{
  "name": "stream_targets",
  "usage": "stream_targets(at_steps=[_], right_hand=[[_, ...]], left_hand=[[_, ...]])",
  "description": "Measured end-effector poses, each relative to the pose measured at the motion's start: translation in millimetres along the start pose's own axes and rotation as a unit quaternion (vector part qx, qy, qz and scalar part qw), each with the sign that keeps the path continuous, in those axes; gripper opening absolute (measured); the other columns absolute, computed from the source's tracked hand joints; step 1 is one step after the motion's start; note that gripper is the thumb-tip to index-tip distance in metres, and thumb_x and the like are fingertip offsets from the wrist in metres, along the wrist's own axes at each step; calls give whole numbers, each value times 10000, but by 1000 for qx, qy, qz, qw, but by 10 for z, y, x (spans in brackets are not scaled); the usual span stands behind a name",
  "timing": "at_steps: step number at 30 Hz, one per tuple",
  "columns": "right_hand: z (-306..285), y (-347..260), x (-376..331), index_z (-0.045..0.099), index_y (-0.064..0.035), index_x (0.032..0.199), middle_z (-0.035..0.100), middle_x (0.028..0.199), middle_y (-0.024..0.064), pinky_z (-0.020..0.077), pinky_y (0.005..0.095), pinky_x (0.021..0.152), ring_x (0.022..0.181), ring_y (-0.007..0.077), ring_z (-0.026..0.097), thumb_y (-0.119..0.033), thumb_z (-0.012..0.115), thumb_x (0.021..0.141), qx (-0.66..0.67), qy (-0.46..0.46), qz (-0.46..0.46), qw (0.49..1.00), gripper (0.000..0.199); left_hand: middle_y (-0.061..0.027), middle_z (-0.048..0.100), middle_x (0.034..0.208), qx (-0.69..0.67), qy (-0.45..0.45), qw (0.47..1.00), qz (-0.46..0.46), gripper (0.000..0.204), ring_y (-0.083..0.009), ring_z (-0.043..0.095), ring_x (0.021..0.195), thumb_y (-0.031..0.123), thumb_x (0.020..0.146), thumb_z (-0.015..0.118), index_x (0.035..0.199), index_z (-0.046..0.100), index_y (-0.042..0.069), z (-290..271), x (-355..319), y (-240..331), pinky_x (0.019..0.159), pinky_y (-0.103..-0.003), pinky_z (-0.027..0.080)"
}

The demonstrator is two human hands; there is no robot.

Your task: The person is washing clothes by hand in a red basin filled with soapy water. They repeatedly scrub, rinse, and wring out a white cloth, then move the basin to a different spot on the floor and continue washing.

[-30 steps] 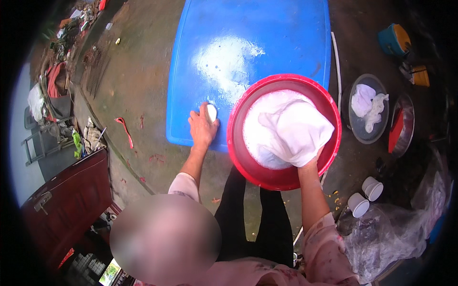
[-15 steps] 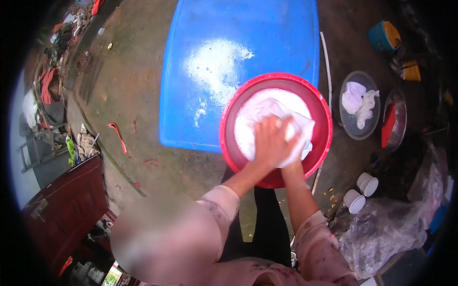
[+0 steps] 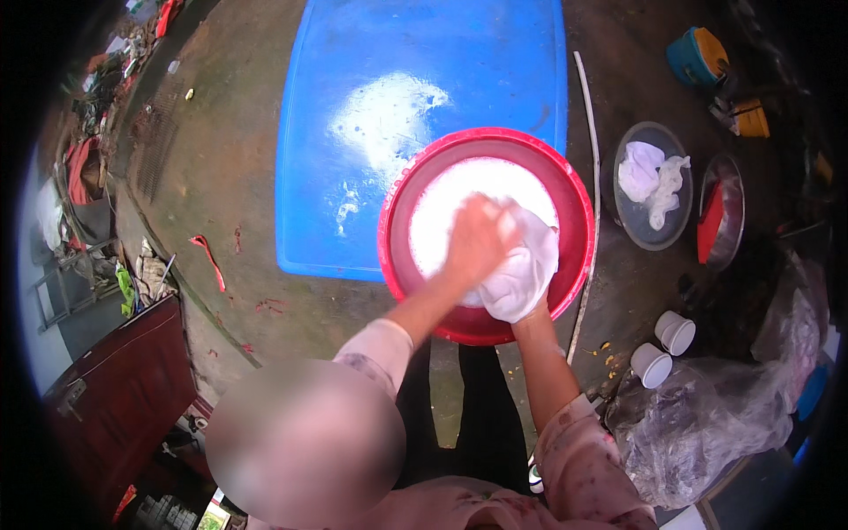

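A red basin [image 3: 579,256] holds white, sudsy water [image 3: 437,208]. On its near right side a wet white cloth [image 3: 521,283] is bunched over my right hand [image 3: 533,318]. That hand bears the cloth from beneath, and most of its fingers are hidden by the fabric. My left hand [image 3: 477,243] is at the cloth's left edge, over the suds. Motion smears its fingers, so their grip does not show.
The basin stands partly over a blue board [image 3: 327,230]. A white pipe [image 3: 587,132] runs along its right. Farther right are a grey basin [image 3: 676,234] with white cloths, a metal bowl [image 3: 733,212], two white tubs [image 3: 652,365] and clear plastic sheeting [image 3: 689,433].
My left hand has moved up and left off the top of the cloth. The cloth is now gathered more tightly about my right hand. The whole view has shifted slightly.
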State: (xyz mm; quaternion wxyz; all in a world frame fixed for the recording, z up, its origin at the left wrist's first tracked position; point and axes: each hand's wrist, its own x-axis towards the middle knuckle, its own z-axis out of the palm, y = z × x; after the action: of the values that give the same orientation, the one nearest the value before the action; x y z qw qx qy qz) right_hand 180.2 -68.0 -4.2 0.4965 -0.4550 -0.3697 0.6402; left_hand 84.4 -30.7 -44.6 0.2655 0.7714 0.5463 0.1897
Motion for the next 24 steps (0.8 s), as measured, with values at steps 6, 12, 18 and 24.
stream_targets(at_steps=[6, 12, 18, 24], right_hand=[[-328, 96, -51, 393, -57, 1379, 457, 1371, 129, 318, 379, 1099, 1258, 230, 445, -526, 385, 957, 405, 23, 130, 905, 631], [-239, 151, -29, 383, -43, 1384, 465, 1359, 136, 318, 381, 1099, 1245, 229, 452, -512, 386, 956, 456, 45, 146, 877, 635], [-362, 86, -15, 372, -30, 1390, 474, 1347, 142, 318, 382, 1098, 1232, 228, 459, -498, 386, 954, 433, 42, 115, 893, 640], [-510, 148, 25, 397, -21, 1383, 524, 1282, 174, 380, 427, 1032, 1148, 302, 517, -644, 389, 893, 510, 68, 166, 841, 793]], left_hand=[[-138, 523, 923, -106, 68, 990, 57, 302, -318, 511, 922, 224, 756, 681, 1019, 638, 83, -119, -286, 761, 790, -442, 415], [-139, 520, 930, -24, 86, 992, -93, 377, -304, 514, 947, 283, 747, 701, 1078, 653, 110, 5, 77, 260, 804, -460, 402], [-144, 529, 984, 1, 38, 997, 64, 337, -305, 518, 982, 289, 790, 668, 1105, 667, 169, 168, -102, 313, 838, -448, 409], [-180, 486, 978, -354, 129, 907, -188, 285, -333, 529, 955, 239, 953, 511, 1207, 566, 121, -204, 320, -170, 869, -414, 421]])
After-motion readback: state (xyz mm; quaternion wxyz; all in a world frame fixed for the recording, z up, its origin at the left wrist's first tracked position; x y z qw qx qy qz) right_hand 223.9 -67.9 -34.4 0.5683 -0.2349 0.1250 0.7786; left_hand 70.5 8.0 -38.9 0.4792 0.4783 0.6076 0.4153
